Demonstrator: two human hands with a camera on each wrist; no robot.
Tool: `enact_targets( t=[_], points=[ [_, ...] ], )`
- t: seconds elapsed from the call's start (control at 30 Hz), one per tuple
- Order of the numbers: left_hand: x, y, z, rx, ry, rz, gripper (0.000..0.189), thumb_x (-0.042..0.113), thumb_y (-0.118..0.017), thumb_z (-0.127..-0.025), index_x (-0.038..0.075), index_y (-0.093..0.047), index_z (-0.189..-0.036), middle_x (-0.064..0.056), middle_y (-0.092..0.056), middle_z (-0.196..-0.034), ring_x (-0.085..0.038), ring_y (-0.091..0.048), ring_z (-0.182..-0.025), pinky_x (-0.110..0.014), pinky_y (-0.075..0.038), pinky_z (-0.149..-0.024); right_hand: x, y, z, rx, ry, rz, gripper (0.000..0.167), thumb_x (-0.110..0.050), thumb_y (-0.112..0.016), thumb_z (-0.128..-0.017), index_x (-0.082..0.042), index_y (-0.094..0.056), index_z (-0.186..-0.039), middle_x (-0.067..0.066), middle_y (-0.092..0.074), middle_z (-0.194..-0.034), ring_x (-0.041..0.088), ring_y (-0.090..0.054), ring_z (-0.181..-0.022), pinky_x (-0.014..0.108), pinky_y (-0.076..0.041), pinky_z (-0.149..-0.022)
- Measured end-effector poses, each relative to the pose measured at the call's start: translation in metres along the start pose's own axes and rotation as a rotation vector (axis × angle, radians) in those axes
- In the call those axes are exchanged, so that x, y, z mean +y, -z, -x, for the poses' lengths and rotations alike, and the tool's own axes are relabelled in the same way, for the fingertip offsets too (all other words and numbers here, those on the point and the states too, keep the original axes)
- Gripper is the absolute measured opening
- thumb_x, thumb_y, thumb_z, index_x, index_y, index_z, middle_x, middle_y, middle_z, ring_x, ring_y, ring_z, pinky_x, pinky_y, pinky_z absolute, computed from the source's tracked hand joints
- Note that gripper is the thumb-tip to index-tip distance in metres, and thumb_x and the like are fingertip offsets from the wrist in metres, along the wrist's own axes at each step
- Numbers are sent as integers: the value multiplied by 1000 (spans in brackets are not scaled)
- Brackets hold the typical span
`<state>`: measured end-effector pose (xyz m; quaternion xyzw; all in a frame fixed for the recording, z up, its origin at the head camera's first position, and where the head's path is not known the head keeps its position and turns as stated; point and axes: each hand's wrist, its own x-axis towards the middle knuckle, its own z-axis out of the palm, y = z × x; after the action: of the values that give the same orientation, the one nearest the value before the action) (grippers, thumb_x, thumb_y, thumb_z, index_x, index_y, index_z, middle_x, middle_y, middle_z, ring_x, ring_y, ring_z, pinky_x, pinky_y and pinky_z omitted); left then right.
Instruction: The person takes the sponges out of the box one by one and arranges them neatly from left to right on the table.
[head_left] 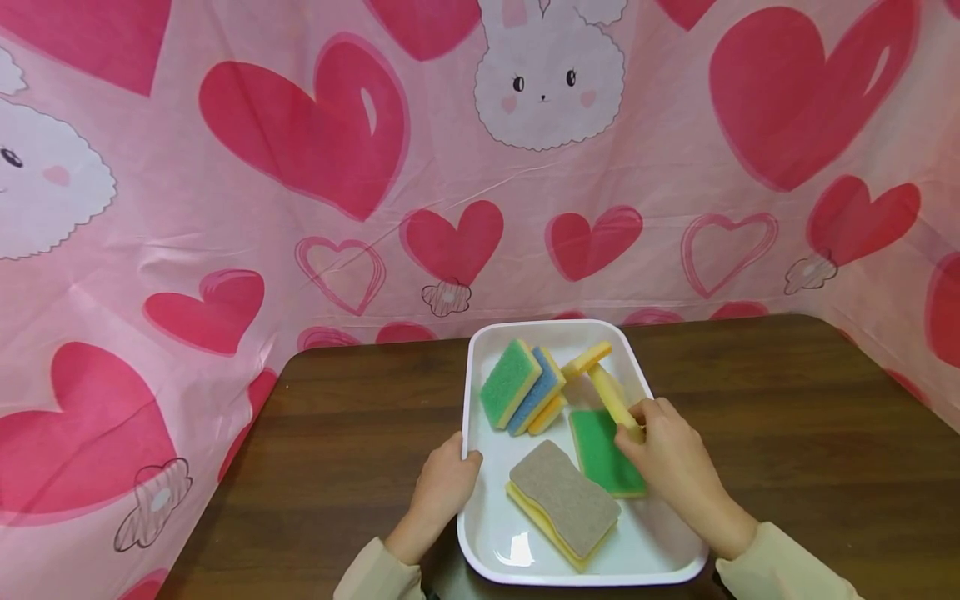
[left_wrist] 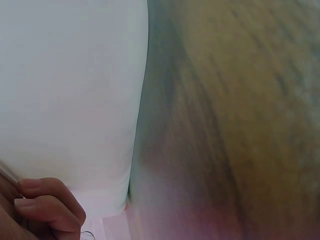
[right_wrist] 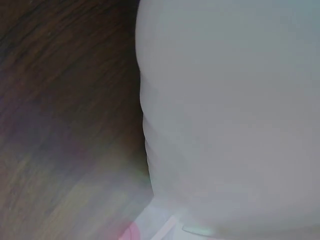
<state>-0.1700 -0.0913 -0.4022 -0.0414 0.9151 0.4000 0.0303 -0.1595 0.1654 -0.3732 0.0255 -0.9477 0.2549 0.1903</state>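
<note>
Pink cloth printed with hearts and rabbits forms the backdrop, and on the dark wooden table sits a white tray, with both hands busy at it! In the head view, the left hand grips the tray's left rim, thumb over the edge; and across on the right, the right hand has thumb and fingers pinched on the near end of a yellow sponge, which slants away from the fingertips, its far end up by a second yellow sponge. Just below that pinch lies a green-faced sponge; nearer the person, a grey-topped sponge; and further left, leaning together, a green sponge, a blue sponge and a small yellow one. A light, even pinch looks the sound choice, since sponge probably squashes easily, with a steady left hand to stop the tray sliding; a tidy turn of the wrist should spare the neighbours a knock. To the left wrist view: curled fingers beside a broad white surface, seemingly the tray's. Over to the right wrist view: a pale, blurred expanse, tray or sleeve impossible to tell, with no fingers showing.
</note>
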Motion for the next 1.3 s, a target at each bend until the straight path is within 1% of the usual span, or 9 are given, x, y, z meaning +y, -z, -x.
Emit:
enact_targets(
  t=[0.13,0.33,0.8,1.0,1.2,1.3],
  points=[
    [0,0,0,2,0,-6,31,16,-51,-88,-1,-60,-112,-18,-68,-98,-24,-61,-77,-38,-50,-62,1,2,0,32,-3,-7,15,-10,-64,-76,2,-64,-85,12,-58,-79,24,-53,-63,42,-46,-58],
    [-1,-1,0,0,-2,-4,31,16,-50,-88,-1,-61,-112,-17,-68,-98,-24,-62,-77,-38,-50,-62,3,7,-1,59,-15,-17,13,-10,-61,-78,1,-63,-85,11,-57,-78,23,-52,-62,41,-45,-58],
    [2,-1,1,-6,2,3,32,16,-49,-89,-1,-59,-115,-18,-68,-101,-24,-62,-78,-38,-51,-62,9,20,-1,132,-29,-62,13,-11,-64,-75,0,-65,-81,7,-58,-72,18,-51,-62,30,-39,-55],
    [2,0,2,2,0,4,33,16,-50,-89,-1,-60,-115,-18,-68,-100,-24,-61,-77,-37,-49,-61,14,23,-3,184,-19,-96,12,-11,-66,-75,-1,-66,-81,6,-61,-73,9,-50,-62,23,-40,-53],
    [2,0,2,0,-4,3,32,16,-50,-89,-1,-60,-114,-18,-68,-99,-23,-61,-75,-36,-49,-60,17,27,-4,178,-35,-122,14,-12,-66,-76,-1,-66,-85,8,-64,-76,4,-50,-63,19,-42,-54],
    [1,0,2,0,-4,1,31,16,-49,-89,-1,-60,-113,-17,-68,-97,-23,-60,-75,-35,-48,-59,17,30,-5,170,-59,-138,16,-12,-66,-78,0,-66,-87,10,-65,-76,1,-49,-63,18,-43,-54]
  ],
)
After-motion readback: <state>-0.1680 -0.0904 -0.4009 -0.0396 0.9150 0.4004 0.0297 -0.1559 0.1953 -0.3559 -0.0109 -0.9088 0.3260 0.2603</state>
